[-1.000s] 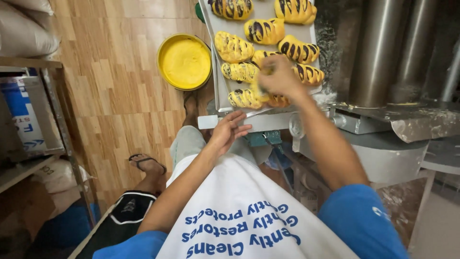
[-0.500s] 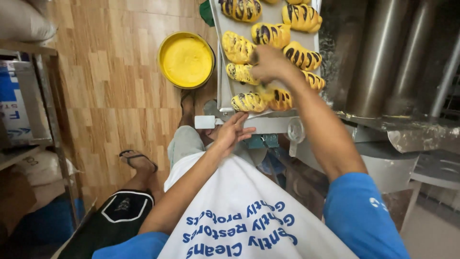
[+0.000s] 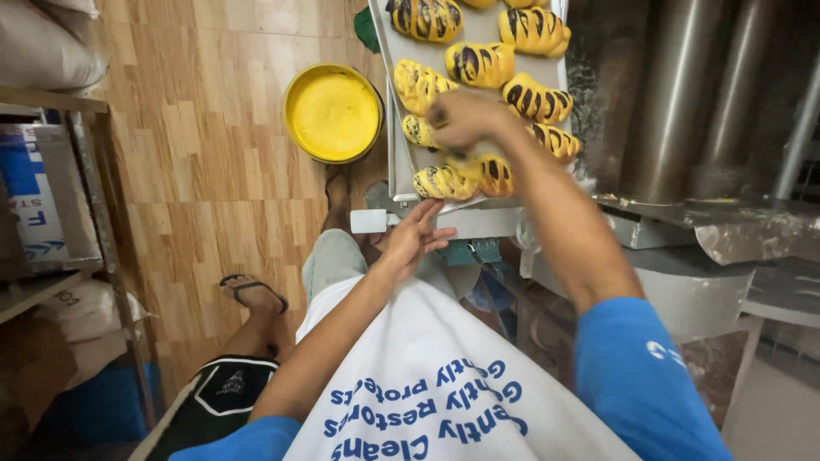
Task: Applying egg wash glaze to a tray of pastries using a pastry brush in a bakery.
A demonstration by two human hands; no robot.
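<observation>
1. Floor (image 3: pixel 213 196): wood-pattern planks, warm brown, filling left and centre of frame.
2. Left edge: metal shelf rack (image 3: pixel 90 196) holding sacks (image 3: pixel 38 55) and boxes.
3. Upper right: dull steel cylinders (image 3: pixel 683 85), flour-dusted ledge (image 3: pixel 726 224) beneath.
4. Upper centre, on floor: round yellow tub (image 3: pixel 333 113).
5. Light: even, indoor.

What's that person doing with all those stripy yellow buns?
The person's right hand reaches over a metal tray of yellow buns with dark stripes, touching the ones near the front edge. The left hand rests open by the tray's edge. A yellow bucket lid lies on the wooden floor nearby.
</observation>
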